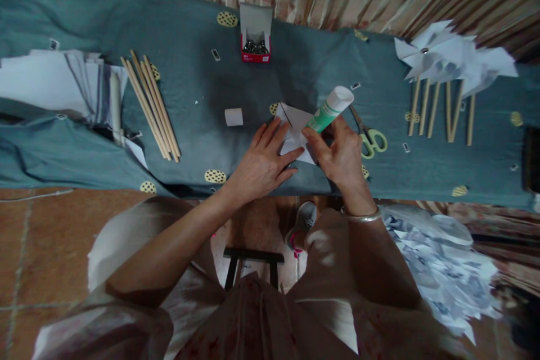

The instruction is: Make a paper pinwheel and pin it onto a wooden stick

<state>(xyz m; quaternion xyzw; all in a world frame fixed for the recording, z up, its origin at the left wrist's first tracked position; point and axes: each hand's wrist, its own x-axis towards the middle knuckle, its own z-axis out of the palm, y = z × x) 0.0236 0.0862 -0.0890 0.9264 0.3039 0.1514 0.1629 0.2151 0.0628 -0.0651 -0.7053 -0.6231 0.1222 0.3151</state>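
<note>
Teal cloth-covered table (pixel 189 84), spanning the frame's upper half; its near edge runs just under both wrists, so the hands work at the very lip.
Stack of white paper sheets (pixel 46 81), upper left.
Finished white paper pinwheels on wooden sticks (pixel 447 67), upper right.
Bundle of bare wooden sticks (pixel 152 107), left of centre.
Folded white paper square (pixel 295 132), centre: left hand (pixel 259 166) flat, fingers spread, pressing it down.
Green-and-white glue tube (pixel 331 109), gripped in right hand (pixel 341 157), nozzle end down against the paper. Step judged: gluing the folds; next calls for a steady press at the centre.
Yellow-handled scissors (pixel 369 138), just beside the right hand.
Open red box of metal pins (pixel 255 39), top centre.
Small white paper scrap (pixel 233 117).
Open cloth lies between sticks and paper.
</note>
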